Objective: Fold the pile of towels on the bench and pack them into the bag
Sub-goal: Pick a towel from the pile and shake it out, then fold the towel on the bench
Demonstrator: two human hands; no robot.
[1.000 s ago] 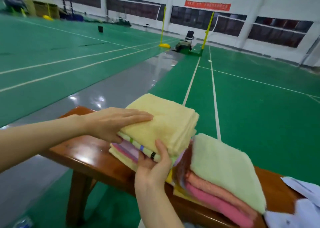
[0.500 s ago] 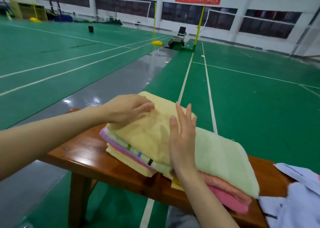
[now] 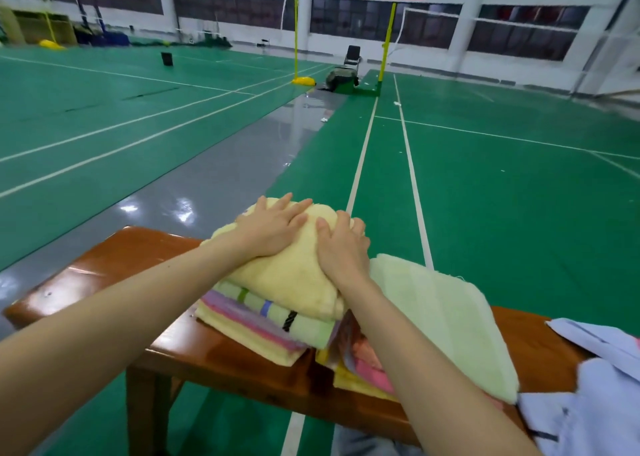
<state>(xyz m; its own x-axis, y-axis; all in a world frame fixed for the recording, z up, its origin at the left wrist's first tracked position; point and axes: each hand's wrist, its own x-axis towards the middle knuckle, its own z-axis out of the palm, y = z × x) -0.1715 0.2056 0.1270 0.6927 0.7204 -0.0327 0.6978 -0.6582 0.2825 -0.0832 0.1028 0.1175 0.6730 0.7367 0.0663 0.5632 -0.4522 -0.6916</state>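
Note:
A folded yellow towel (image 3: 298, 275) lies on top of a stack of folded towels (image 3: 270, 324) on the wooden bench (image 3: 104, 268). My left hand (image 3: 273, 227) presses flat on the towel's far left part, fingers spread. My right hand (image 3: 341, 244) presses down on its right part, palm down. Beside this stack, to the right, a pale green towel (image 3: 440, 317) covers a second pile with pink and yellow towels (image 3: 363, 365) under it. A light blue fabric bag (image 3: 595, 396) lies at the bench's right end.
The bench stands on a green sports court with white lines and a grey strip (image 3: 194, 192). Yellow net posts (image 3: 388, 39) and a dark chair (image 3: 352, 55) are far behind. The bench's left end is bare wood.
My right hand moved from the stack's front edge up onto the yellow towel. Both hands now press flat on top of it. The view shifted slightly.

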